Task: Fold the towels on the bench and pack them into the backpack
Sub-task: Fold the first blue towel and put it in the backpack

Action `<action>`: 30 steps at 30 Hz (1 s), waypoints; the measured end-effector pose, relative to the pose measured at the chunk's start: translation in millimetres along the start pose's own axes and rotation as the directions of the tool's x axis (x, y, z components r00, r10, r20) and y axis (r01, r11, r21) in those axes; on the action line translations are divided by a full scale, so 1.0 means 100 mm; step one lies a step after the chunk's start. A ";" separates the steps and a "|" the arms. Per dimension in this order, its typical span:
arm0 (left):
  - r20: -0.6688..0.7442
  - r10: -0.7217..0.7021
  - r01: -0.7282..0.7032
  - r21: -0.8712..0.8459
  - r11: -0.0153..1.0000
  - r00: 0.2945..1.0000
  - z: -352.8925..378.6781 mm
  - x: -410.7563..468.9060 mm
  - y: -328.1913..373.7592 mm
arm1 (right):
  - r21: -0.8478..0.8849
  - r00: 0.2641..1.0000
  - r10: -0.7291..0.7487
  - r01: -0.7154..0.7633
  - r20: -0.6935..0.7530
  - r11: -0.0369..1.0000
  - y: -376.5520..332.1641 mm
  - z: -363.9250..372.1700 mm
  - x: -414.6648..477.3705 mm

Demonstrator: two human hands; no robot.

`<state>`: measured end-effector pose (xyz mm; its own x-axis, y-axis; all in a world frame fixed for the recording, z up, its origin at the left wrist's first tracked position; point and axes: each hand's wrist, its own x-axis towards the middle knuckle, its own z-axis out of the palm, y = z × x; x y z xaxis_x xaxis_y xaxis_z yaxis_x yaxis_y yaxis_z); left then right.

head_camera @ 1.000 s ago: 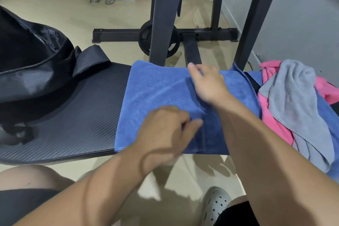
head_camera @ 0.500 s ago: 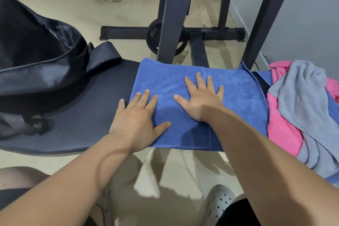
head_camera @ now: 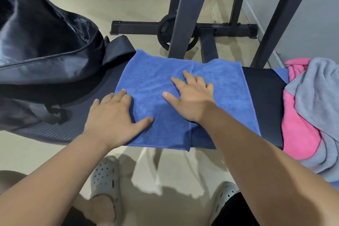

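Observation:
A folded blue towel (head_camera: 150, 80) lies flat across the black padded bench (head_camera: 60, 130). My left hand (head_camera: 113, 115) rests palm down on the towel's left edge, fingers spread, partly on the bench. My right hand (head_camera: 190, 97) presses flat on the towel's middle, fingers apart. A black backpack (head_camera: 42, 42) sits on the bench's left end with its zipper open. A pile of unfolded towels sits at the right: a pink towel (head_camera: 297, 130) under a grey towel (head_camera: 319, 93).
Behind the bench stands a black weight rack (head_camera: 185, 14) with uprights, a floor bar and a weight plate (head_camera: 165, 33). A wall runs along the right. My feet in grey clogs (head_camera: 106, 180) stand on the beige floor below the bench.
My hands went from pinching a fold in the blue towel to lying flat on it. The towel's right part now lies folded over, leaving bare bench between it and the pile.

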<state>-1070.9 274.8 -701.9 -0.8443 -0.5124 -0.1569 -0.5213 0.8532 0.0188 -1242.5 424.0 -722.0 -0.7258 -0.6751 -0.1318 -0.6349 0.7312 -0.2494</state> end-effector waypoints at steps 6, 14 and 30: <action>-0.328 0.319 -0.354 -0.051 0.934 0.889 0.04 -0.07 0.33 | 0.138 0.994 0.104 -0.098 -0.037 0.986 0.26 -0.15 0.05; -0.171 0.633 -0.639 0.026 0.769 0.755 0.40 -0.28 0.90 | 0.182 0.997 0.009 0.006 -0.080 0.983 0.31 -0.15 0.13; -0.480 0.520 -0.688 -0.295 0.663 0.706 0.15 -0.26 0.99 | 0.374 0.978 0.027 0.054 -0.208 0.926 0.49 -0.27 0.10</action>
<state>-1098.2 373.8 -710.4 -0.9273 0.0351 0.3728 0.1991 0.8894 0.4116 -1287.6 455.6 -709.4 -0.7819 -0.6201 0.0642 -0.5281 0.6042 -0.5967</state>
